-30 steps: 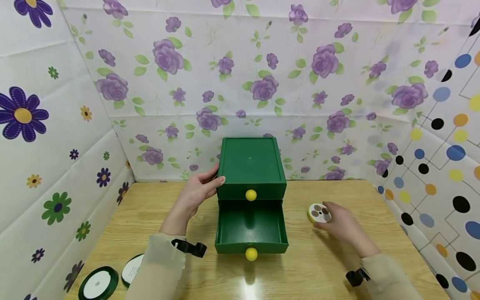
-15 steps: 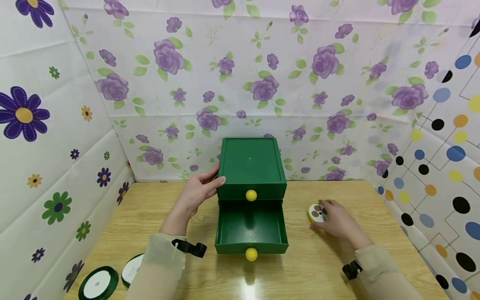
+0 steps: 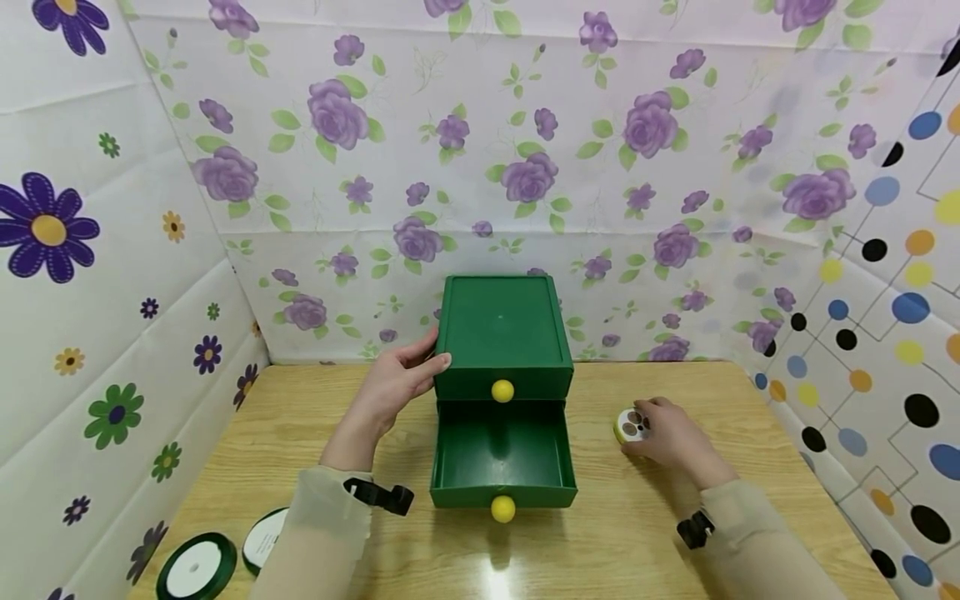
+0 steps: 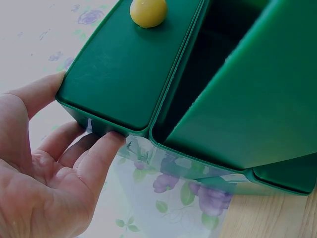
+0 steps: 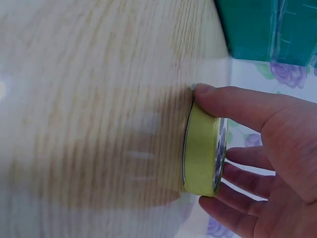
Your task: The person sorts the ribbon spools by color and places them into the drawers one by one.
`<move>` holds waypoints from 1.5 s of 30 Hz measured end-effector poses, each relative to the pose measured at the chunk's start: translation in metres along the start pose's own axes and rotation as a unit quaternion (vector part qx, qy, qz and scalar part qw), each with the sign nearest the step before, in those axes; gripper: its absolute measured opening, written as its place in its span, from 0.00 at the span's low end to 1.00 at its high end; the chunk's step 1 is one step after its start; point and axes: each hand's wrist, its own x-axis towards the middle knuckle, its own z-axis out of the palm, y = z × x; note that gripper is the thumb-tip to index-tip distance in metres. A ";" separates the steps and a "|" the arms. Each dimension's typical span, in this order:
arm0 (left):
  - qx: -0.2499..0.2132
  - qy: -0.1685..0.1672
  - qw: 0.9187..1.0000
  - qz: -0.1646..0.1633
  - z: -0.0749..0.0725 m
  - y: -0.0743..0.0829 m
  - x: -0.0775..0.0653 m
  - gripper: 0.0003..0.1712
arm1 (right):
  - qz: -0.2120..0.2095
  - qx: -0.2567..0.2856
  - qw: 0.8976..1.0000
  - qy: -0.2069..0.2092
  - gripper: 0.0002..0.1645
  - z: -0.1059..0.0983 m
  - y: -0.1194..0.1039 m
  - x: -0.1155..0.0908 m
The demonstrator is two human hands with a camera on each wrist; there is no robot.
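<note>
A green drawer cabinet [image 3: 501, 321] stands mid-table, its upper drawer shut and its lower drawer [image 3: 498, 497] pulled out with nothing visible inside. Both drawers have yellow ball knobs. At the cabinet's upper left front corner my left hand [image 3: 393, 379] holds on, thumb at the edge and fingers against the side, as the left wrist view also shows. To the cabinet's right, my right hand [image 3: 675, 435] grips a yellow ribbon spool [image 3: 628, 423] by its rim. In the right wrist view thumb and fingers lie around the spool [image 5: 200, 151], flat on the table.
Two dark green ribbon spools lie at the table's front left: one whole spool [image 3: 197, 567] and one spool [image 3: 262, 542] partly behind the left forearm. Flower-patterned cloth [image 3: 480, 167] hangs behind the wooden table [image 3: 600, 542], and a dotted cloth [image 3: 900, 350] closes the right side.
My right hand has shifted slightly left and covers more of the yellow ribbon spool. The spool itself has barely moved. My left hand and the cabinet stay as they were.
</note>
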 end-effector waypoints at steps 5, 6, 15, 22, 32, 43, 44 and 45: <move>0.002 0.001 1.000 0.002 0.000 -0.001 0.000 0.43 | 0.015 -0.009 1.000 -0.008 0.38 -0.002 -0.004 0.004; 0.002 0.001 1.000 0.002 0.001 -0.001 0.000 0.43 | 0.018 -0.010 1.000 -0.009 0.38 -0.003 -0.005 0.004; 0.005 0.001 1.000 0.000 0.000 0.001 -0.001 0.43 | 0.035 -0.007 0.999 -0.027 0.41 -0.009 -0.010 0.009; 0.005 0.002 1.000 -0.003 0.000 -0.001 0.000 0.43 | 0.040 -0.006 0.999 -0.033 0.49 -0.010 -0.011 0.011; 0.005 0.001 1.000 -0.003 0.000 -0.002 0.000 0.44 | 0.040 -0.002 0.999 -0.033 0.48 -0.003 -0.005 0.008; 0.002 0.007 1.000 -0.003 0.001 0.000 0.000 0.43 | 0.036 0.043 0.998 -0.009 0.49 0.002 -0.006 -0.001; 0.002 0.006 1.000 -0.003 0.001 0.000 0.000 0.43 | 0.037 0.048 0.998 -0.006 0.49 0.002 -0.007 -0.002; 0.002 0.006 1.000 -0.003 0.001 0.001 -0.001 0.43 | 0.036 0.054 0.998 -0.003 0.49 0.002 -0.008 -0.003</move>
